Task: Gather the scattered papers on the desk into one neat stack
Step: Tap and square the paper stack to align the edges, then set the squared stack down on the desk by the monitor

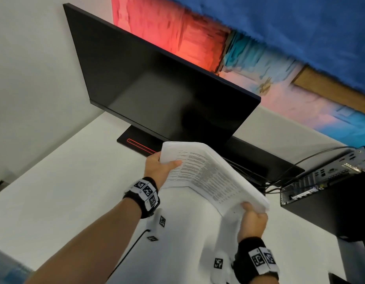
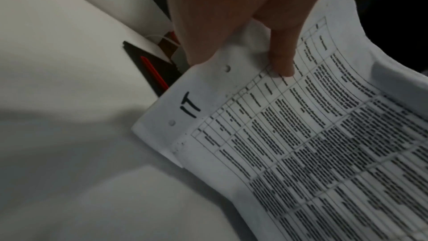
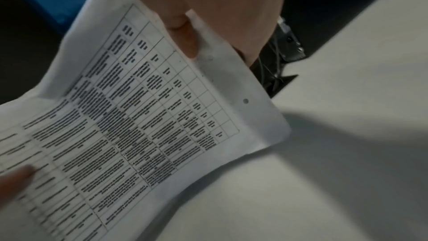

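Observation:
A stack of printed papers with tables of text hangs in the air above the white desk, bowed in the middle. My left hand grips its far left edge, thumb on top. My right hand grips the near right corner, thumb on top. In the left wrist view the papers show punch holes and a handwritten mark, with my thumb pressed on the top sheet. The right wrist view shows the papers pinched under my thumb. Sheet edges look slightly uneven.
A black monitor stands close behind the papers on a base with a red line. A small black computer with cables sits at the right on a dark stand. A black cable runs over the desk near my left forearm.

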{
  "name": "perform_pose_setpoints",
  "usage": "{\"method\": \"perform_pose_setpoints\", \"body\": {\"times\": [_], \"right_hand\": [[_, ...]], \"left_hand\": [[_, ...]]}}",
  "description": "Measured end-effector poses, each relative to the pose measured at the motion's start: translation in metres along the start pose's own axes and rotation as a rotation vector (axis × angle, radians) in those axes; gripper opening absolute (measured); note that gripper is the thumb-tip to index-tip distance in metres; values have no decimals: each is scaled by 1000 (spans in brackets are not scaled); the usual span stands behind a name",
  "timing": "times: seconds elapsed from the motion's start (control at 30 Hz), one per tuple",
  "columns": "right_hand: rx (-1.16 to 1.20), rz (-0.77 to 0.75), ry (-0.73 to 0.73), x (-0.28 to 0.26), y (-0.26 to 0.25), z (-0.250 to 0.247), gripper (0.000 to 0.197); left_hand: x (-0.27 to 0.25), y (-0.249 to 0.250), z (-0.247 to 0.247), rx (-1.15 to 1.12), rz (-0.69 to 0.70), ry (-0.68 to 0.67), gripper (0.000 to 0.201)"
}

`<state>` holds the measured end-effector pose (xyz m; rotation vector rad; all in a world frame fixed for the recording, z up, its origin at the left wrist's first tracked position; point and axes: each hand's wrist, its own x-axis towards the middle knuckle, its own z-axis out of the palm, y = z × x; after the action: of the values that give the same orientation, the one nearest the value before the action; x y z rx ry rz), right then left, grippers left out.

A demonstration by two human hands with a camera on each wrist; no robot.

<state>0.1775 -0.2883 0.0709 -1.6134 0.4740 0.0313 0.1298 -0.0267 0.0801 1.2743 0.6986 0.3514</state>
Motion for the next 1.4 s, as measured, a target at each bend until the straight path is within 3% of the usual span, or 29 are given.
{"method": "perform_pose_setpoints", "body": {"times": [0.13,0.27,0.37,0.53,0.7,0.87,0.97,1.03,1.13,1.2,1.3,1.4], "right_hand": [[-35,-188,-83,-2,-4,-15,48],[-232,-79,-180,-5,18,-15,37],[-177,-34,-166,-12,15,-6,31],[-60,-105,-85,-12,4,-4,42],[-58,-145,-123,-7,16,-3,38],[19,-128,-167,-4,12,-3,16],[-59,-146,-78,-2,1,4,40],[-113,-108,-18,5,-2,5,44],[-141,-70,-106,1,7,2,31],[-144,-4,-153,-2,13,-4,43],[-122,-15,-225,-3,3,-1,37],[-103,-22,-244,-3,-3,1,41]], "left_hand": [[6,6,-27,88,38,45,38],[1,-10,-43,198,-53,1,47],[-8,-21,-34,140,-89,-7,42],[-13,-15,-27,-49,1,86,39],[-13,-18,-43,26,38,90,49],[-1,-27,-41,184,-2,121,22],[3,-25,-32,195,-43,139,27],[4,-24,-31,182,-78,164,23],[2,-28,-33,166,-85,179,14],[2,-32,-35,184,-100,155,18],[3,-32,-36,251,-64,44,20],[-1,-24,-39,289,39,27,31]]}}
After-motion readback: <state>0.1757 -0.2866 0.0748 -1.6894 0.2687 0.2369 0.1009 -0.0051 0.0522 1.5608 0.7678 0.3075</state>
